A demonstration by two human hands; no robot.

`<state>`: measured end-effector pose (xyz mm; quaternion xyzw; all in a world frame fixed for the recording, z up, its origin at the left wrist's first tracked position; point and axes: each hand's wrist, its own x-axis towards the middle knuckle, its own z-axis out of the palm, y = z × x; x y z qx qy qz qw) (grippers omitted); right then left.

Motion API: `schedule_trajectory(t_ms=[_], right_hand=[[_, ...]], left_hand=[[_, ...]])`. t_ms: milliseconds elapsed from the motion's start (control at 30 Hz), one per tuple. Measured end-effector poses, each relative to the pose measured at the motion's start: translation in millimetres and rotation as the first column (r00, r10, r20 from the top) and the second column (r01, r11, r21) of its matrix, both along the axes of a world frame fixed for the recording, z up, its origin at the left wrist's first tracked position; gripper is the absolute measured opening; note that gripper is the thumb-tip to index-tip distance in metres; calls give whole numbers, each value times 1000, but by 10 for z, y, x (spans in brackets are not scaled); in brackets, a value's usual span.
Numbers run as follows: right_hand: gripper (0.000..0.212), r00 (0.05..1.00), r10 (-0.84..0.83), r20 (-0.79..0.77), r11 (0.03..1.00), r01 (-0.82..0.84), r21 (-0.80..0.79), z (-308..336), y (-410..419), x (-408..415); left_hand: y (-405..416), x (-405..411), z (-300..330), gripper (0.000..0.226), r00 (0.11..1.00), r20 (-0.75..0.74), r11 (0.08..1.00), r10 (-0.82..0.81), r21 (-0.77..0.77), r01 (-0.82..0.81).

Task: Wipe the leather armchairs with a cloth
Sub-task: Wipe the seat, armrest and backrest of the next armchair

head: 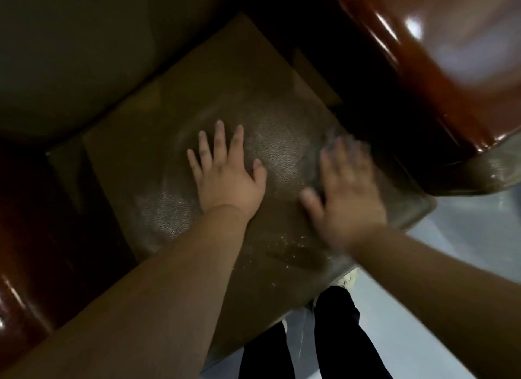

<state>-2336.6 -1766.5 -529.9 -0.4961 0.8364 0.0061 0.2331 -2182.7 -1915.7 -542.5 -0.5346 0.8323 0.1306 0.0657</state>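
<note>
while both bare arms reach down from the lower edge of the view, the brown leather armchair seat cushion [158, 141] fills the middle of the frame, a square, flat pad turned like a diamond with one corner pointing away. its surface is pebbled, and that grain catches pale light in patches near the hands; closer to the front edge lies a darker smear ringed with small bright specks. behind the cushion rises the rounded olive-brown leather backrest [84, 45], dull and in shadow. glossy reddish-brown wooden armrests flank the seat: the right armrest [423, 68] shines with white highlights, and the left armrest [25, 280] sits dim at the lower left.

the left hand [228, 175] lies flat on the middle of the cushion, palm down, fingers straight and spread, grasping nothing. the right hand [346, 192] is just beside it toward the cushion's right corner, fingers also extended and apart; it is blurred, so whether it touches the leather cannot be told. no cloth can be made out under either hand.

below the cushion's front edge stand legs in black trousers [338, 330] on a pale grey floor [451, 237], with a light shoe [348, 278] showing at the cushion's edge.
</note>
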Motion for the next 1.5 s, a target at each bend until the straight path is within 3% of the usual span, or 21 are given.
schedule_trajectory(t_ms=[100, 167, 233, 300, 400, 433, 500, 567, 600, 667, 733, 800, 867, 967, 1033, 1067, 1167, 1233, 1300, 1400, 1500], right_hand=[[86, 889, 442, 119, 897, -439, -52, 30, 300, 241], [80, 813, 571, 113, 820, -560, -118, -28, 393, -2], [76, 892, 449, 59, 889, -439, -127, -120, 357, -316], [77, 995, 94, 43, 993, -91, -75, -160, 243, -565], [82, 970, -240, 39, 968, 242, -66, -69, 61, -234], [83, 977, -208, 44, 974, 211, -79, -54, 93, -6], [83, 990, 111, 90, 986, -98, -138, -24, 308, 464], [80, 879, 467, 95, 876, -446, -183, -34, 557, 570], [78, 847, 527, 75, 841, -506, -189, -88, 613, 411], [74, 924, 381, 17, 911, -373, -174, -204, 605, 56], [74, 999, -26, -34, 988, 20, -153, -206, 514, -222], [76, 936, -349, -33, 931, 343, -125, -163, 396, -169], [79, 912, -408, -43, 911, 403, -86, -94, 337, 213], [82, 997, 43, 59, 998, -40, -53, -3, 526, 703], [78, 924, 373, 80, 926, -367, -84, -50, 714, 474], [76, 919, 392, 48, 916, -386, -107, -91, 774, 275], [75, 991, -127, -36, 983, 121, -140, -105, 846, -234], [75, 893, -448, -42, 892, 442, -99, -87, 742, -65], [79, 860, -509, -24, 858, 506, -86, -37, 623, 452], [85, 992, -99, 79, 994, 102, -33, 77, 717, 1111], [77, 966, 254, 56, 967, -252, -49, 74, 895, 752]], left_hand=[[9, -13, -39, 76, 1000, -5, 1000, -13, -12, 13], [9, 14, -23, 76, 999, 6, 999, -34, -8, 34], [42, 56, -3, 76, 999, 10, 999, -34, -15, 34], [86, 11, -72, 76, 999, 7, 997, -37, -64, 37], [112, -30, -107, 76, 1000, -17, 995, -24, -101, 22], [105, -48, -142, 76, 999, -22, 994, -32, -102, 29], [97, -14, -151, 77, 999, -23, 995, -40, -97, 38], [84, 29, -148, 77, 999, -29, 992, -46, -115, 42], [82, 22, -152, 77, 998, -42, 991, -51, -122, 46], [80, 3, -171, 76, 996, -65, 989, -59, -141, 49], [78, 7, -203, 75, 995, -74, 986, -62, -157, 50], [88, 31, -222, 74, 995, -75, 988, -69, -144, 58], [99, 56, -208, 75, 995, -60, 991, -76, -117, 69], [52, 69, -147, 76, 993, -30, 991, -110, -77, 107], [20, 73, -116, 75, 991, -30, 989, -132, -68, 130], [16, 71, -108, 74, 989, -32, 988, -142, -67, 139], [37, 59, -117, 72, 984, -51, 983, -170, -74, 166], [36, 55, -116, 72, 980, -59, 980, -189, -68, 185], [28, 74, -98, 72, 976, -58, 978, -210, -36, 208], [28, 217, -43, 74, 949, -46, 951, -310, -8, 310], [27, 421, -2, 73, 903, -28, 903, -429, -12, 429]])
